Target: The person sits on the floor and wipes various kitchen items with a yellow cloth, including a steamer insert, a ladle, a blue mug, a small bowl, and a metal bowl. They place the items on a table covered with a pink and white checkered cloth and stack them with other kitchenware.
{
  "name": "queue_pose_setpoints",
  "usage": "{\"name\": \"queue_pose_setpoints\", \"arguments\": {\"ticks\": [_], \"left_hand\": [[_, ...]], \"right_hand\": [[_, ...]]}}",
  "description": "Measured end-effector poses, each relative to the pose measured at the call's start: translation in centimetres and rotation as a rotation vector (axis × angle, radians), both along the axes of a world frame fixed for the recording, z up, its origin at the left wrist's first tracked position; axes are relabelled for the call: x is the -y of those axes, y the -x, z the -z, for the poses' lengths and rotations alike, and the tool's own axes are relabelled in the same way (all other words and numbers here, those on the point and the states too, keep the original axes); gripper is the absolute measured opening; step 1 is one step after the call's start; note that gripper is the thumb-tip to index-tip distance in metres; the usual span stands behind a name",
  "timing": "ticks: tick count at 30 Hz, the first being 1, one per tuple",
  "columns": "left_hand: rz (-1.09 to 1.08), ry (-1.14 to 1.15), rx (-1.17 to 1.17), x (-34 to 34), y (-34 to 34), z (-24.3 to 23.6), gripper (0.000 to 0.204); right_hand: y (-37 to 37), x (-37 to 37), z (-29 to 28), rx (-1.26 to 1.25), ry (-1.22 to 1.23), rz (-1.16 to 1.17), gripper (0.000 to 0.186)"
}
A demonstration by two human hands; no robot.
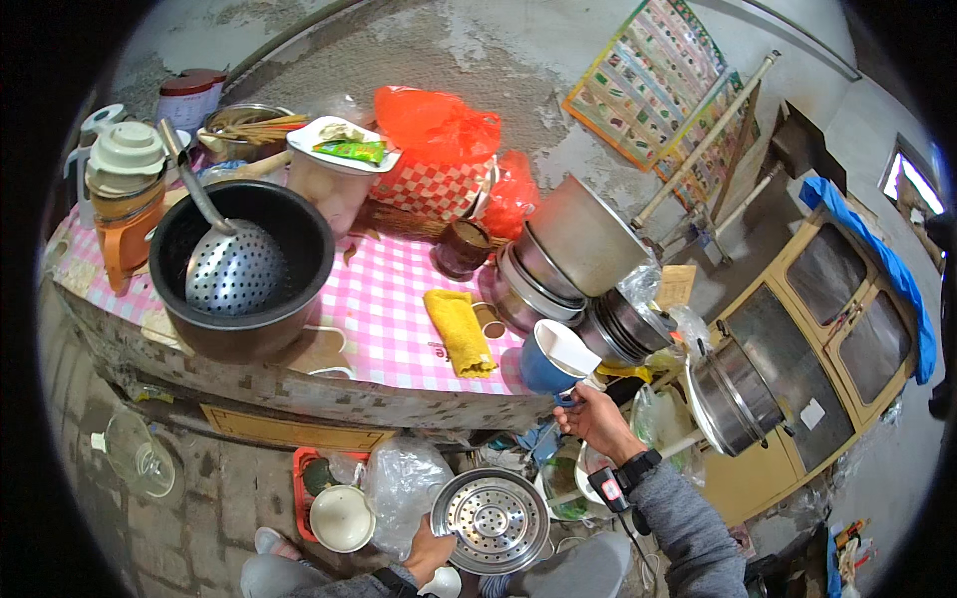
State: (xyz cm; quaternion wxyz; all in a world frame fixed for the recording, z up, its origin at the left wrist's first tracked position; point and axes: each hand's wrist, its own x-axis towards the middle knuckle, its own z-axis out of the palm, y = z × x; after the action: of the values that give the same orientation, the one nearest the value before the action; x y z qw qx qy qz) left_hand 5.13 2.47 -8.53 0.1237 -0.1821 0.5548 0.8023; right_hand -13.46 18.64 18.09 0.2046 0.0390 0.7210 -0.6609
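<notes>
My right hand reaches up to the handle of a blue cup at the front edge of the checked cloth, its fingers curled at the handle. The cup holds something white. My left hand grips a round perforated steel steamer tray by its rim, low in front of me. Beside the cup lie a folded yellow cloth and a stack of steel pots.
A black inner pot with a slotted ladle stands on the table. Behind are red bags, containers and pots. A cream cabinet stands right; a white bowl, red tray and plastic bags lie below.
</notes>
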Motion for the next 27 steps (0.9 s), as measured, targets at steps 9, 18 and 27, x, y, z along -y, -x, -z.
{"name": "queue_pose_setpoints", "arguments": {"ticks": [9,18,27], "left_hand": [[-0.004,0.012,0.01,0.1,-0.4,1.7,0.058],[0.03,-0.054,0.093,0.0,0.0,1.4,0.059],[0.037,0.015,0.111,-0.3,-0.4,2.5,0.062]], "right_hand": [[3.5,-3.7,2.9,0.009,0.053,0.194,0.027],[5.2,-5.2,4.6,-0.048,0.03,0.21,0.032],[-0.1,-4.3,3.3,0.08,-0.137,0.134,0.043]]}}
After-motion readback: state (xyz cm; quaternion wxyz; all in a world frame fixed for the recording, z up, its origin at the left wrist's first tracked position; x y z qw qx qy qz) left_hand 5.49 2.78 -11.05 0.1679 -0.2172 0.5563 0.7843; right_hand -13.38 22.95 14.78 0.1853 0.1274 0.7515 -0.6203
